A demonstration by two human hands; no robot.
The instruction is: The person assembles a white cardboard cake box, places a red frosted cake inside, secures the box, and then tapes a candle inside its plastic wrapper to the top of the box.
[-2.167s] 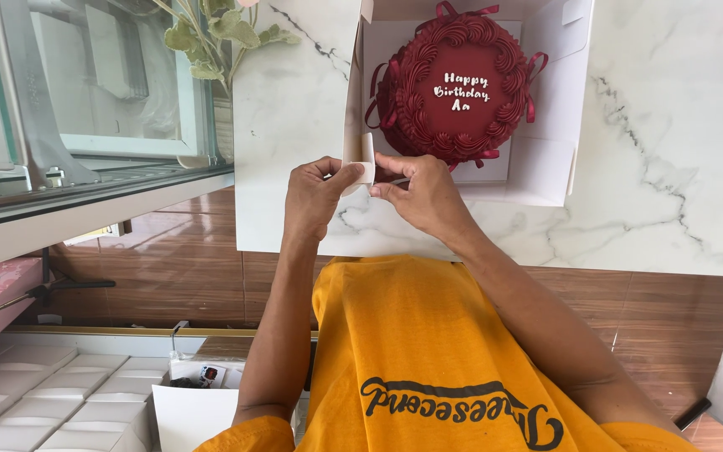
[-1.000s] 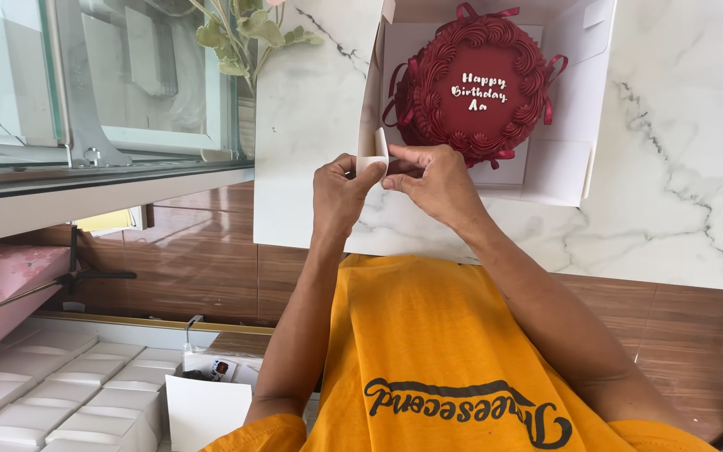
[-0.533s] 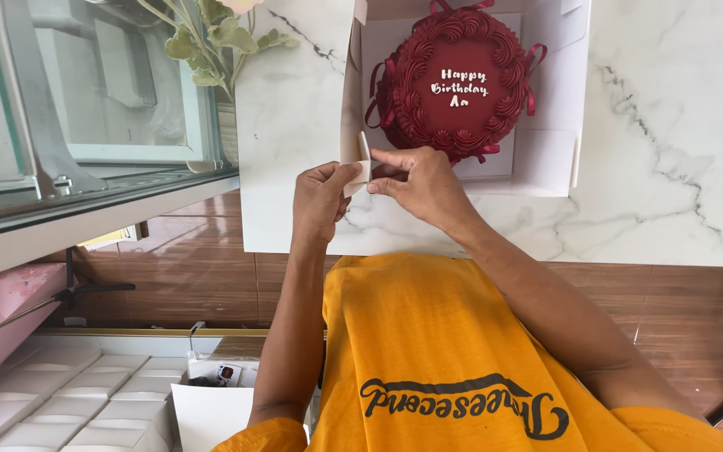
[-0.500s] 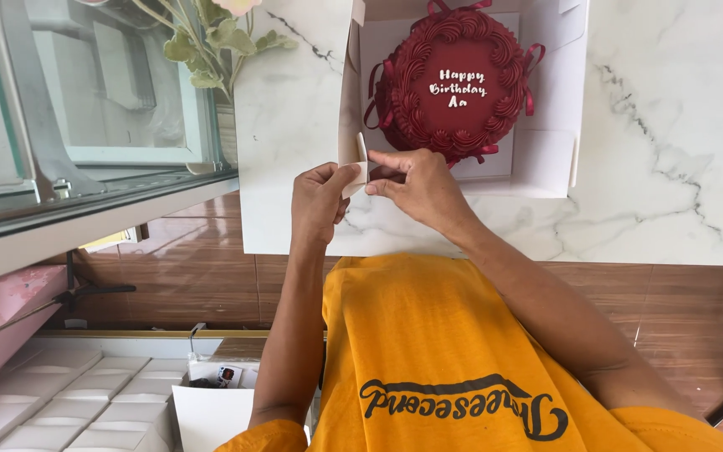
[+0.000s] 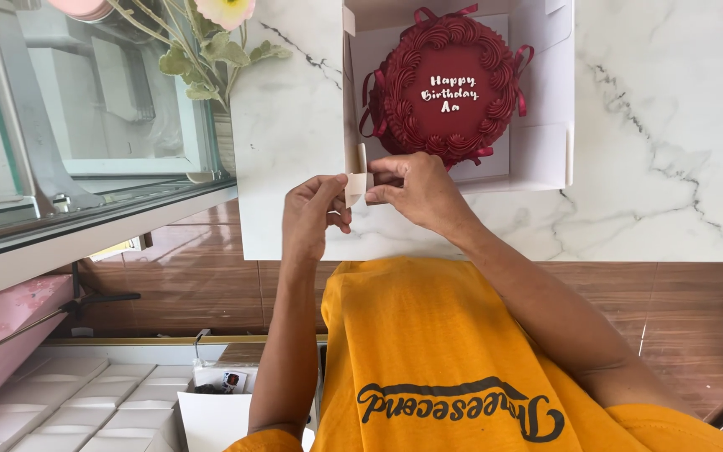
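Hands: left hand (image 5: 313, 213), right hand (image 5: 416, 188) pinch paper tab (image 5: 355, 185); cake box (image 5: 546, 159) beside.

orange t-shirt (image 5: 462, 351) (dark script lettering)

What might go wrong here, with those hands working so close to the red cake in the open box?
The right hand sits just in front of the cake; a slip forward might smear the piped edge. Both it and the left hand pinch a small white strip, which might tear or crease. Pushing the box wall could jolt the cake.
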